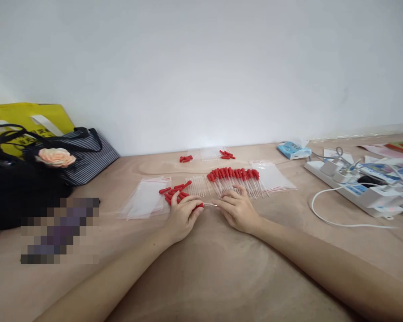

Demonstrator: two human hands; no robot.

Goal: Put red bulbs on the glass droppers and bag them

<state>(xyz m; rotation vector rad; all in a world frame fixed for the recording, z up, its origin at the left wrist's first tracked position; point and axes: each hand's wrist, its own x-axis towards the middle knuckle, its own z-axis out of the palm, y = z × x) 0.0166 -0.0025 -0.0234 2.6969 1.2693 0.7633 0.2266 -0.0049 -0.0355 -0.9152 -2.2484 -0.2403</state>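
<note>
My left hand (182, 218) pinches a red rubber bulb (200, 205). My right hand (239, 210) holds a thin clear dropper tube (209, 205), its end meeting the bulb's mouth; how far it sits inside cannot be made out. Beside my left fingers lie several loose red bulbs (175, 189). Just beyond the hands is a row of bare clear tubes (195, 185). To its right, assembled droppers (233, 174) lie side by side with their red bulbs pointing away from me, partly behind my right fingers.
Clear zip bags (144, 197) lie left of the bulbs, and more bags (275, 175) lie at right. Further back are more tubes (210, 154) and red bulbs (227, 154). A tissue pack (293, 150) and a corded power strip (349, 188) stand right; bags (87, 154) stand left.
</note>
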